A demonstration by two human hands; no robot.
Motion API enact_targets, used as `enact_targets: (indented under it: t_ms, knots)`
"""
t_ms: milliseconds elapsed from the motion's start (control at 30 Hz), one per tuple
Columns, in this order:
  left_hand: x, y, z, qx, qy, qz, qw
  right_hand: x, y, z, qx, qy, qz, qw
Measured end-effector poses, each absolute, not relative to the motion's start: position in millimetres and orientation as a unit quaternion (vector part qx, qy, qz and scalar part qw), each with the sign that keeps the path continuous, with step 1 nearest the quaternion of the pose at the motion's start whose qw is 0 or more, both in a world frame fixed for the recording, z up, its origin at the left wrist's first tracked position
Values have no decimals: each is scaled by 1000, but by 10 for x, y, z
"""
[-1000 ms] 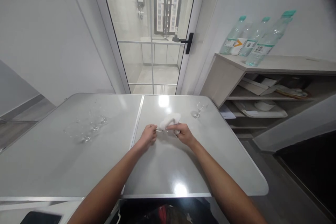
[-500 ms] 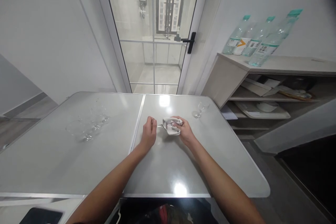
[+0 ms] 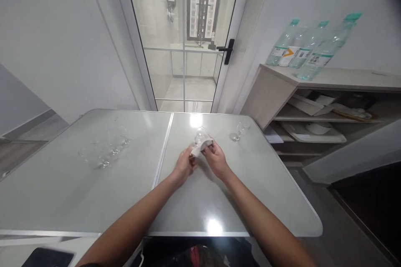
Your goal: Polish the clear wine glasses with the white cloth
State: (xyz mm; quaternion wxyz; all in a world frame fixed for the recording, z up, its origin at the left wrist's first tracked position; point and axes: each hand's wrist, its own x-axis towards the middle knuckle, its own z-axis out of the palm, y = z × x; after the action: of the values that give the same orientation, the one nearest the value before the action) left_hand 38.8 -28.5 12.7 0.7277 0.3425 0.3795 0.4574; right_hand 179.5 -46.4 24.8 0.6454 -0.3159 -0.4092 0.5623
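Observation:
Over the middle of the table, my left hand is closed around the lower part of a clear stemmed glass. The glass bowl points away from me, and its stem and foot are hidden by fingers and cloth. A pale cloth lies against the near side of the glass. My right hand grips that cloth from the right, its fingers bent into the folds. To the right, another stemmed glass stands on the table. Several more clear glasses are grouped on the left half.
A metal seam divides the grey tabletop. Beyond its far edge is a glass door with a black handle. At right, several plastic bottles top an open shelf. A dark flat object lies at lower left.
The glass has swung from lying sideways to pointing away from me. My left hand has moved slightly right and nearer me; the cloth has shifted off the bowl towards its near side.

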Motion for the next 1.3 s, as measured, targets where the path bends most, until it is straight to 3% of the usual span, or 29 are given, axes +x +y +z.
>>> enact_targets:
  t_ms: [267, 400, 500, 700, 867, 1100, 1300]
  knots:
    - [422, -355, 120, 413, 357, 349, 762, 1769, -411, 18, -400, -405, 544, 617]
    - [287, -249, 102, 497, 437, 454, 597, 1796, -359, -24, -417, -435, 528, 599]
    - [217, -232, 127, 548, 413, 530, 498, 1814, -378, 31, -413, -457, 580, 534]
    - [161, -241, 220, 562, 400, 542, 480, 1849, -475, 149, -357, -472, 659, 465]
    - [86, -184, 307, 593, 355, 498, 524, 1855, -489, 79, -357, -414, 725, 419]
    - [73, -181, 379, 622, 327, 499, 508, 1840, -487, 53, -356, -520, 630, 454]
    - [43, -123, 272, 587, 280, 484, 586, 1831, -520, 48, -321, -474, 714, 403]
